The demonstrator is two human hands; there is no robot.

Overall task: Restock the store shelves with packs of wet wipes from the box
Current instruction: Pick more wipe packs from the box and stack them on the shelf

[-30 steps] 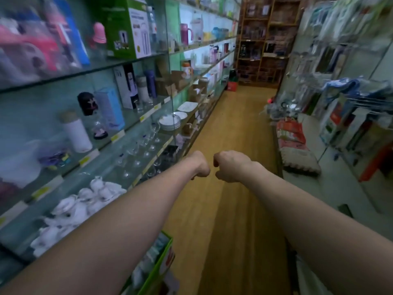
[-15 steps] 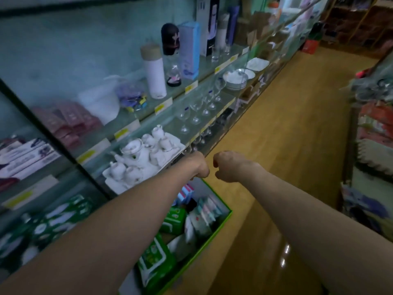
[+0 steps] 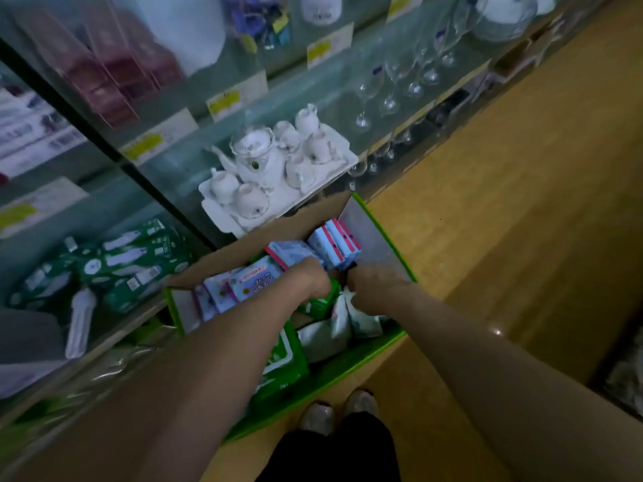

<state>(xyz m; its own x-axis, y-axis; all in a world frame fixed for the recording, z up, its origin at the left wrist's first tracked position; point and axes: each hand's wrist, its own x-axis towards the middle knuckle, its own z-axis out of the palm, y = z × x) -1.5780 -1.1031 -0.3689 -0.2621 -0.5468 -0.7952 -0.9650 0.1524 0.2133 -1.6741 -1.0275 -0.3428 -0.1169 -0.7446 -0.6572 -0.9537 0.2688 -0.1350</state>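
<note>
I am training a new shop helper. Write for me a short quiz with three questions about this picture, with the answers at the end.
1. True or false: the left hand and the right hand both reach into the box.
2. What stands beside the tea set? A) wine glasses B) books C) candles
3. Fill in: the packs lying outside the box, to its left, are mostly ____ in colour.
Key: 1 true; 2 A; 3 green.
</note>
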